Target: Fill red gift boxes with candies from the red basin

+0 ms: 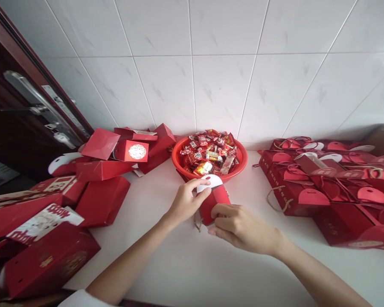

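Observation:
A small red box (222,195) with a raised white-lined flap stands between my hands, just in front of a red basket (242,167) heaped with wrapped candies (213,155). My left hand (184,200) pinches the flap from the left, thumb and forefinger at its white side. On the box's near right side, my right hand (235,224) grips with its fingers curled. A piece of twine (197,224) hangs by the box's lower left edge. The box's near right part is hidden behind my right fingers.
Red boxes (103,200), several of them open, are piled on the left. Rows of red boxes with cords (294,200) fill the right side of the white table (185,273). A tiled wall stands behind, and a dark door (6,89) is at the far left.

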A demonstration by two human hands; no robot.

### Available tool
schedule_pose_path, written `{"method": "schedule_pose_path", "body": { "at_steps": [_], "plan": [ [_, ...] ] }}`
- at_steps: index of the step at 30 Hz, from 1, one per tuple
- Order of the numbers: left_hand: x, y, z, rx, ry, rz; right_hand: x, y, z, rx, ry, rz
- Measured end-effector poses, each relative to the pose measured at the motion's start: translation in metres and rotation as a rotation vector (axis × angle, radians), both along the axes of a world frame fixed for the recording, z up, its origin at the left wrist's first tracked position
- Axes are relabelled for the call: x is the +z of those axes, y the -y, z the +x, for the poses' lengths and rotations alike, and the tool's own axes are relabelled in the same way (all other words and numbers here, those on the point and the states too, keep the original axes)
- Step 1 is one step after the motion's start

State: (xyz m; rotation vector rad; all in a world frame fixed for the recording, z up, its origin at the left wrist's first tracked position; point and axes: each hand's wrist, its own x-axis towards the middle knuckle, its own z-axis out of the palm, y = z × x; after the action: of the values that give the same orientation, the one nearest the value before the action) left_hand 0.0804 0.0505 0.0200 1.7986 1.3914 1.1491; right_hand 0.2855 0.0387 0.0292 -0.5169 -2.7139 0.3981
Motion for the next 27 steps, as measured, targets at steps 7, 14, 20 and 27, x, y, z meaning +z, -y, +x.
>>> {"method": "schedule_pose_path", "body": {
  "at_steps": [7,14,20,27],
  "plan": [
    [0.0,-0.006,0.0,0.004,-0.109,-0.043,-0.003,-0.002,-0.006,-0.147,0.024,0.01],
    [-0.007,-0.009,-0.005,0.018,-0.097,-0.117,-0.002,-0.005,-0.005,-0.099,0.058,0.157],
    [-0.007,-0.007,-0.004,0.012,-0.218,-0.02,-0.005,-0.006,-0.006,-0.127,0.028,0.254],
    [-0.012,-0.007,-0.006,-0.026,-0.208,-0.081,-0.001,-0.004,-0.002,-0.299,0.104,0.296]
  ]
}}
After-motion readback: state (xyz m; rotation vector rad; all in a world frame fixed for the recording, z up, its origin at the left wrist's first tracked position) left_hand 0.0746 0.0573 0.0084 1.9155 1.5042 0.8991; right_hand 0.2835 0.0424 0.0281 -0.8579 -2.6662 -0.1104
